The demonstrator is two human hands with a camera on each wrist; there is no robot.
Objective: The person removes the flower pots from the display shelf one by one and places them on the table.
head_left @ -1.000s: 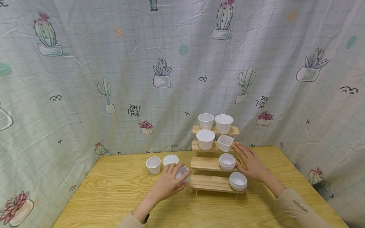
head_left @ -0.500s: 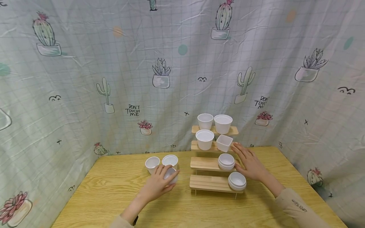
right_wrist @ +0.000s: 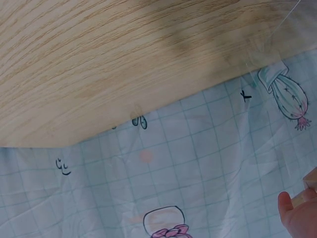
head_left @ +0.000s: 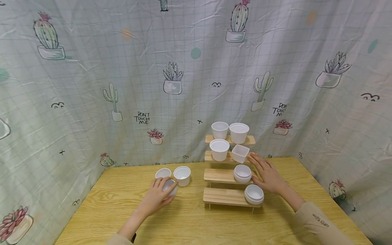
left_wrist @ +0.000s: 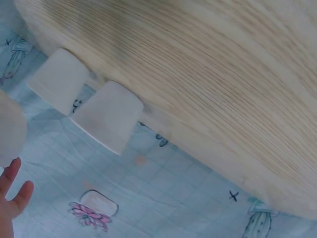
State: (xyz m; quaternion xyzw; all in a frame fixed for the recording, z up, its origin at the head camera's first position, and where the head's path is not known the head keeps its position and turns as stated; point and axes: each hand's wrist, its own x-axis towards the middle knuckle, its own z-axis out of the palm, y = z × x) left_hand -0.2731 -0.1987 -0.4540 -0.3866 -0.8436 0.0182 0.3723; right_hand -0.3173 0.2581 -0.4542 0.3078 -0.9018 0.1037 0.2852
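Observation:
My left hand (head_left: 156,196) grips a small white pot (head_left: 170,188) at the left of the table, thumb and fingers round its side. In the left wrist view that held pot (left_wrist: 11,130) is partly cut off. Two more white pots stand close by: a left pot (head_left: 163,173), partly behind my hand, and a right pot (head_left: 182,176). To the right stands a stepped wooden display stand (head_left: 218,196) with several tiers. My right hand (head_left: 268,177) rests against the stand's right side, fingers extended along the tier ends. At the right wrist view's edge, its fingers (right_wrist: 285,202) touch the wood.
Two round white pots, left (head_left: 219,130) and right (head_left: 239,132), stand on the top tier. Below are a large pot (head_left: 219,150), a square pot (head_left: 240,153) and two low round pots, upper (head_left: 242,173) and lower (head_left: 254,194). A cactus-print curtain (head_left: 171,112) hangs behind the table (head_left: 116,204).
My left hand has carried its pot leftward, away from the stand and past the front of the right loose pot, which is now uncovered. My right hand stays at the stand.

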